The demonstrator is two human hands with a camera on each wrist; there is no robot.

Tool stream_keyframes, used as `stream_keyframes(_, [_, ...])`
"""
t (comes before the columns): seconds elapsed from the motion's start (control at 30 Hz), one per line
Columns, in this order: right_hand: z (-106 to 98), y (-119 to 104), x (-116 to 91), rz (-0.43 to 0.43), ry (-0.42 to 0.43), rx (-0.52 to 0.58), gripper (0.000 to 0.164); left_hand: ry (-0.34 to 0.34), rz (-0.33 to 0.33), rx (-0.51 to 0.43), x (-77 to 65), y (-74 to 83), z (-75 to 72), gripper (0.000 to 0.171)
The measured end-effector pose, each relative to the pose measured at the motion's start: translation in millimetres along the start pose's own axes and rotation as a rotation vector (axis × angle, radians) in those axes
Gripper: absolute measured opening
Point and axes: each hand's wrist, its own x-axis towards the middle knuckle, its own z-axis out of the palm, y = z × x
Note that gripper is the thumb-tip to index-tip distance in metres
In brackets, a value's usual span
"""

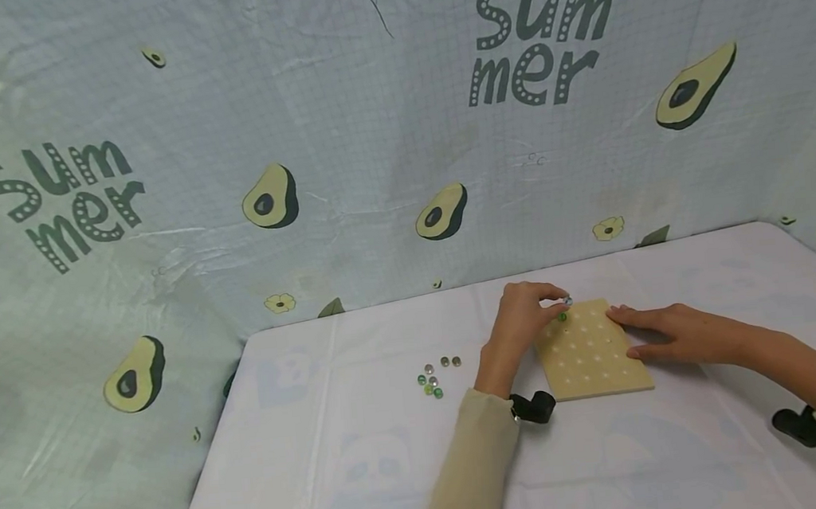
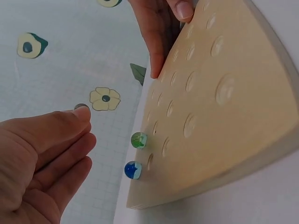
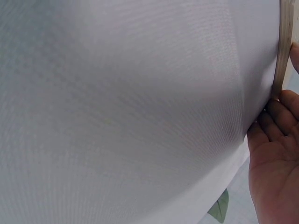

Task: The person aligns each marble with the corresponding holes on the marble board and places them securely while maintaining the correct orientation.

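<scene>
My left hand (image 1: 521,317) pinches a small marble (image 1: 567,301) between thumb and fingertips, above the far edge of the wooden board (image 1: 595,351). In the left wrist view only a grey sliver of that marble shows behind the thumb. The board has rows of shallow round hollows. A green marble (image 2: 138,140) and a blue marble (image 2: 133,170) sit on it near one corner, beside the left hand. My right hand (image 1: 680,333) rests against the board's right edge, fingers fairly straight at the far corner and thumb farther down the same side.
Several loose glass marbles (image 1: 432,380) lie grouped on the white tablecloth (image 1: 349,419), left of the left forearm. Behind the table hangs a pale curtain (image 1: 341,132) printed with avocados. Black wrist cameras (image 1: 533,407) sit at both cuffs.
</scene>
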Motion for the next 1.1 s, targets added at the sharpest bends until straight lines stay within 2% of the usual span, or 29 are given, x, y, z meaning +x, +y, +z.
stream_keyframes(0.17, [-1,0,1,-0.015,0.015,-0.025,0.077,-0.001,-0.066,0.009,4.5,1.8,8.3,0.018])
stream_keyframes(0.27, [-1,0,1,-0.017,0.017,-0.03,0.076,-0.01,-0.117,-0.028,7.2,1.7,14.1,0.015])
stream_keyframes(0.47, [-2,-1,1,-0.01,0.022,-0.017,0.077,-0.033,-0.157,-0.098,8.3,1.8,23.8,0.012])
stream_keyframes(0.83, [-4,1,1,-0.013,0.021,-0.009,0.078,-0.01,-0.205,-0.011,10.0,11.9,31.8,0.012])
stream_keyframes(1.1, [-3,2,1,-0.015,0.013,-0.002,0.078,0.014,-0.209,0.055,9.1,15.6,38.4,0.01])
